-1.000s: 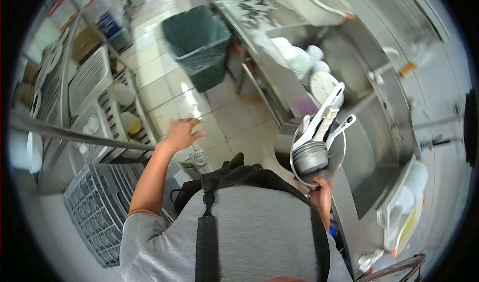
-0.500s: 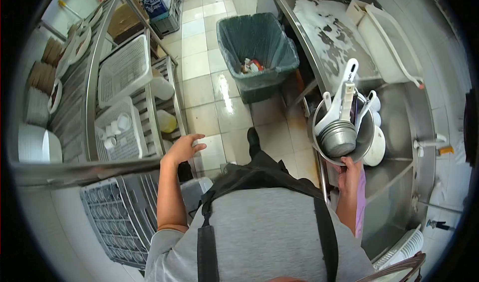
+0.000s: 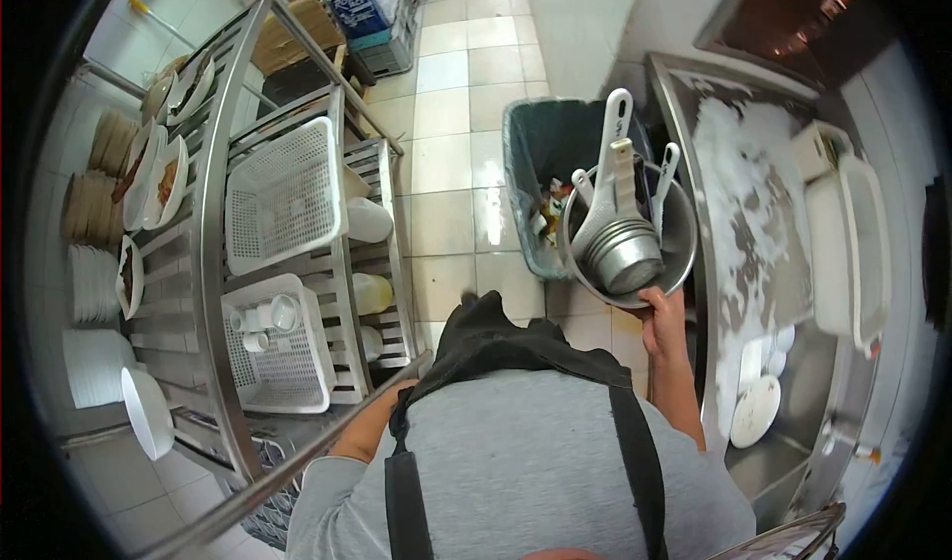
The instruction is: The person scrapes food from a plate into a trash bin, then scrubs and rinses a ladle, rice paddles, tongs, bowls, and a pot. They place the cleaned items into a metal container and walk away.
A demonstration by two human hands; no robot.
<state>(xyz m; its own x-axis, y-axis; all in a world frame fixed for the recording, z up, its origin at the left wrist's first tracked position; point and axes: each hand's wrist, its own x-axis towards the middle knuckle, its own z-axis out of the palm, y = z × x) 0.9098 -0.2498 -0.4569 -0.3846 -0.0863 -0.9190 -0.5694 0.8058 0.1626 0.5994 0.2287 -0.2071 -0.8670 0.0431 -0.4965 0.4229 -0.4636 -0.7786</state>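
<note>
One head-worn fisheye view, aimed steeply down.
Lens sits above person's own torso, lower centre; floor (image 3: 446,164) runs up the middle, shelf rack (image 3: 210,263) left, steel desk (image 3: 679,114) right; right hand (image 3: 662,317) gripping metal bowl (image 3: 680,235) close, centre right; dark vignette at edges.

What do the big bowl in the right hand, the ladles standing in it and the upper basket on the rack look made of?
Mixing bowl: metal, likely stainless steel, going by its grey sheen and soft reflections. Ladles: probably plastic, matte white with no metallic glint. Basket: apparently moulded white plastic, with a fine open grid.
</note>
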